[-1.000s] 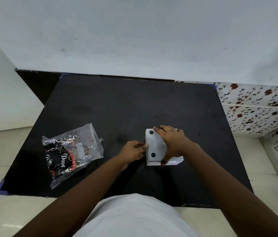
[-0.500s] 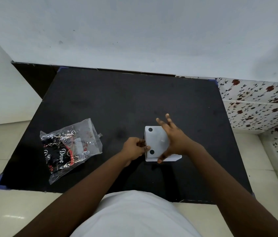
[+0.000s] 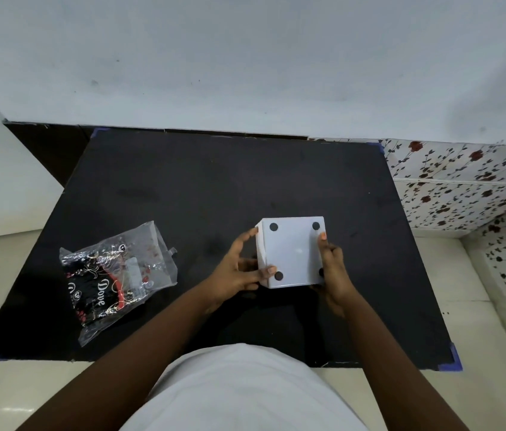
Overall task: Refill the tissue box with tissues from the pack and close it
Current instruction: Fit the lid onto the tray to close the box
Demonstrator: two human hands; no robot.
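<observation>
A white tissue box (image 3: pixel 292 251) is held over the black table (image 3: pixel 202 194), turned so that a flat face with black round pads at its corners points up at me. My left hand (image 3: pixel 239 269) grips its left side, thumb on the near left corner. My right hand (image 3: pixel 331 269) grips its right side, thumb on the top face. The box's opening is hidden. The tissue pack (image 3: pixel 115 275), a crinkled clear plastic bag with black and red print, lies on the table to the left, apart from both hands.
The table stands against a pale wall (image 3: pixel 245 57). Blue corner guards mark the table's corners, one at the near right (image 3: pixel 450 362). Floral patterned tiles (image 3: pixel 463 181) are on the right, cream floor tiles on the left and right.
The box has been lifted and turned over, so the padded face now points up. My right hand moved from the top of the box to its right side. The pack has not moved.
</observation>
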